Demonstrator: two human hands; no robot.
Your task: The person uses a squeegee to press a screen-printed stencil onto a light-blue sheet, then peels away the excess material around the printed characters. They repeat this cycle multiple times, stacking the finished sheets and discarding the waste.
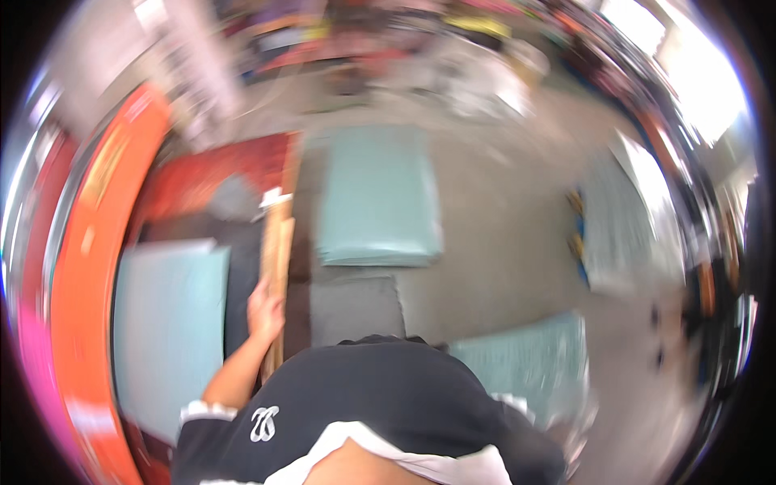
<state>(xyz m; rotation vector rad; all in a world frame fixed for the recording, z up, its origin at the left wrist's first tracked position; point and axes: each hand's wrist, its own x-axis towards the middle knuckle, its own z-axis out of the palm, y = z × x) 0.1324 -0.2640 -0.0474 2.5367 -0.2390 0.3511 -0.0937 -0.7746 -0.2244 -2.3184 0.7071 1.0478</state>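
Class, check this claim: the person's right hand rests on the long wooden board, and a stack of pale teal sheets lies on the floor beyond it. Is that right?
Not quite: the left hand, not the right, rests on the board; the head view shows it. The teal sheets do lie on the floor beyond.

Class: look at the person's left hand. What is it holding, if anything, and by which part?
The left hand grips a long wooden board by its near end, at the edge.

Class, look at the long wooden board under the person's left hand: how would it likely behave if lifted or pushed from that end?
The wooden board looks long, narrow and straight, so probably stiff rather than floppy. With the left hand at its near end only, the far end would likely dip or swing. Being flat, it should slide, not roll. The picture is blurred, so weight is uncertain.
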